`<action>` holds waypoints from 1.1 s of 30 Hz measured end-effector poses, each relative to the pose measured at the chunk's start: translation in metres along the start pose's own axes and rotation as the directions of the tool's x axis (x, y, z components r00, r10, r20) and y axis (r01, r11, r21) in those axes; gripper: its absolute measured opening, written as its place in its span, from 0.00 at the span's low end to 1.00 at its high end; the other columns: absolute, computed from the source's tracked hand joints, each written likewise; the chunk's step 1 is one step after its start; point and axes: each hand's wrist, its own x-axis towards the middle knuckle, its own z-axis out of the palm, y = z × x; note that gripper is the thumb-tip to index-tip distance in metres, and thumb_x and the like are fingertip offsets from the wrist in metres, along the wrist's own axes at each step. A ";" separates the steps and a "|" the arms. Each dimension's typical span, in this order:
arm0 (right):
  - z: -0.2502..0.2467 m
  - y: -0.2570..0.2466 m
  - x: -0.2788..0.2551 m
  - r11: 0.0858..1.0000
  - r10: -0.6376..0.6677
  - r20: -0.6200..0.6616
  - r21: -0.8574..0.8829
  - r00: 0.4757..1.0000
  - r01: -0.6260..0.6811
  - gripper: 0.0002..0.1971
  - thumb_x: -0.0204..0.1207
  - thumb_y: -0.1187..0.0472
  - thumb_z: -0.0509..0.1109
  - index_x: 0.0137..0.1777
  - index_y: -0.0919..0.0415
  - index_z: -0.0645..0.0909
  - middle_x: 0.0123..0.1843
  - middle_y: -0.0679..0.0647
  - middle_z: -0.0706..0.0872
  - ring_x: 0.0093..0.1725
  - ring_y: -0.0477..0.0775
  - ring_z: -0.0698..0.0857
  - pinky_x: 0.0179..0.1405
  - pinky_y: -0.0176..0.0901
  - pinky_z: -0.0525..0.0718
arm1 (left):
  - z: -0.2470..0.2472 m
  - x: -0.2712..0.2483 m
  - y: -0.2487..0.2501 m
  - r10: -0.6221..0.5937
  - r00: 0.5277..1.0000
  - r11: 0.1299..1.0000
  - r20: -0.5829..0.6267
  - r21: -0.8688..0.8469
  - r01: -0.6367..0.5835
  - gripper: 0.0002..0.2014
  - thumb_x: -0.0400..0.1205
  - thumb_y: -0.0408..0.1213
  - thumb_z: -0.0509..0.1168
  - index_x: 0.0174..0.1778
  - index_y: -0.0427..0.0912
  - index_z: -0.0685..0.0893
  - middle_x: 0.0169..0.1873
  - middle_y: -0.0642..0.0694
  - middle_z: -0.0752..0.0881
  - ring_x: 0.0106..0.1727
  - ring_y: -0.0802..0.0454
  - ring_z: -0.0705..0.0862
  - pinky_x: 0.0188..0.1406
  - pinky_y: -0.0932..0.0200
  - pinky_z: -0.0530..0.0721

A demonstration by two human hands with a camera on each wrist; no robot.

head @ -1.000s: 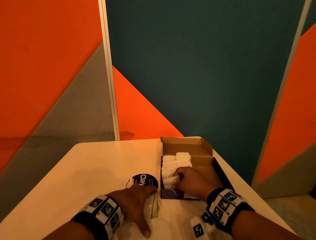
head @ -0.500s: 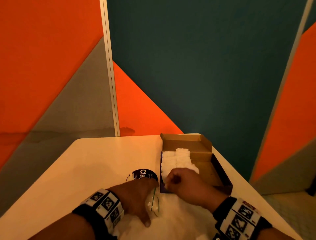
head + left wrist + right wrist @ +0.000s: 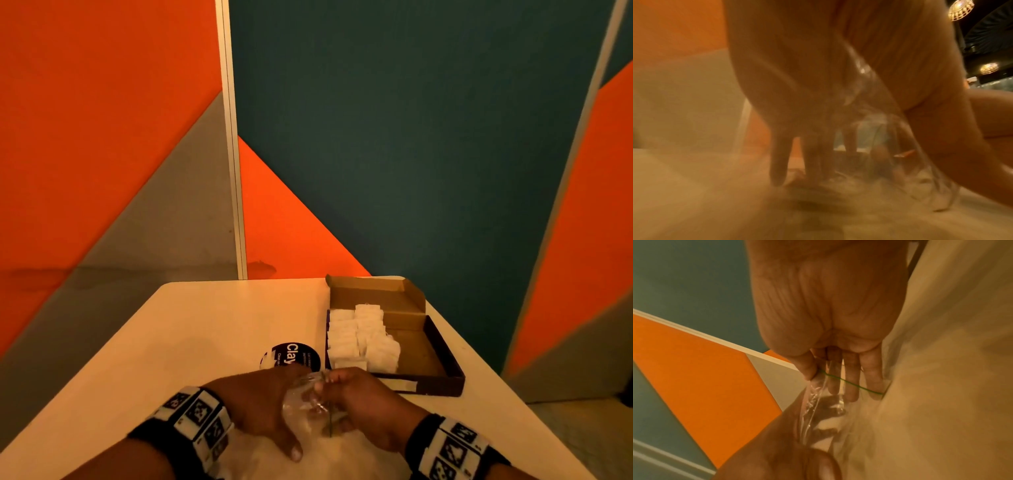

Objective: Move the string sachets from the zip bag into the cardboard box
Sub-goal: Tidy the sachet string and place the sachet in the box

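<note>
The clear zip bag (image 3: 306,406) lies at the table's near edge, with white sachets (image 3: 342,457) showing through it. My left hand (image 3: 263,407) arches over its left side and holds up the crinkled rim. In the left wrist view the film (image 3: 931,186) runs between the fingers (image 3: 778,162) and thumb. My right hand (image 3: 359,401) is at the bag's mouth. In the right wrist view its straight fingers (image 3: 851,382) reach past the green zip line (image 3: 869,390). The cardboard box (image 3: 442,363) stands just beyond, with white sachets (image 3: 359,337) stacked along its left side.
A black round lid marked "Clay" (image 3: 296,356) lies left of the box, just beyond my left hand. The table's right edge (image 3: 496,387) runs close beside the box. Orange, grey and teal wall panels (image 3: 411,137) stand behind the table.
My right hand has left the box, where it set down a sachet, and come back to the bag's mouth. My left hand has risen from lying flat on the bag.
</note>
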 end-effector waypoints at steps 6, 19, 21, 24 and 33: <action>-0.008 0.003 -0.006 0.993 0.015 -0.016 0.120 1.000 -0.013 0.12 0.87 0.56 0.64 0.59 0.59 0.89 0.58 0.59 0.89 0.63 0.65 0.88 0.55 0.66 0.89 | -0.015 -0.026 -0.019 -0.159 0.987 0.965 -0.011 0.210 0.158 0.46 0.63 0.52 0.82 0.75 0.69 0.65 0.68 0.61 0.80 0.67 0.59 0.79 0.72 0.59 0.75; -0.028 0.012 -0.012 0.894 0.104 -0.040 0.443 0.994 -0.075 0.18 0.85 0.62 0.57 0.63 0.61 0.87 0.63 0.65 0.90 0.66 0.71 0.85 0.62 0.69 0.85 | -0.056 -0.059 -0.014 -0.071 0.902 0.990 -0.425 -0.138 0.013 0.12 0.79 0.30 0.72 0.47 0.54 0.92 0.44 0.54 0.93 0.50 0.54 0.90 0.51 0.54 0.89; -0.027 0.010 -0.015 0.900 0.054 0.004 0.432 0.999 -0.051 0.20 0.84 0.69 0.54 0.60 0.61 0.89 0.64 0.67 0.89 0.67 0.73 0.84 0.65 0.71 0.82 | -0.054 -0.057 -0.008 -0.086 0.870 0.974 -0.486 -0.226 -0.030 0.07 0.82 0.33 0.71 0.45 0.50 0.92 0.43 0.52 0.92 0.48 0.53 0.89 0.49 0.53 0.88; -0.022 0.003 -0.025 0.954 -0.032 0.011 0.298 0.999 0.027 0.18 0.84 0.72 0.62 0.57 0.56 0.92 0.61 0.64 0.91 0.61 0.70 0.88 0.60 0.65 0.85 | -0.052 -0.055 -0.005 -0.101 0.818 0.917 -0.566 -0.373 -0.144 0.04 0.83 0.32 0.70 0.44 0.41 0.90 0.43 0.46 0.92 0.47 0.50 0.88 0.49 0.50 0.89; -0.008 -0.011 -0.039 0.566 -0.349 0.264 -0.705 0.899 0.427 0.22 0.83 0.59 0.71 0.68 0.30 0.78 0.64 0.20 0.74 0.59 0.17 0.74 0.68 0.20 0.71 | -0.040 -0.051 -0.010 -0.158 0.817 0.734 -0.554 -0.619 -0.278 0.04 0.82 0.27 0.68 0.45 0.28 0.83 0.44 0.34 0.89 0.49 0.41 0.89 0.59 0.41 0.88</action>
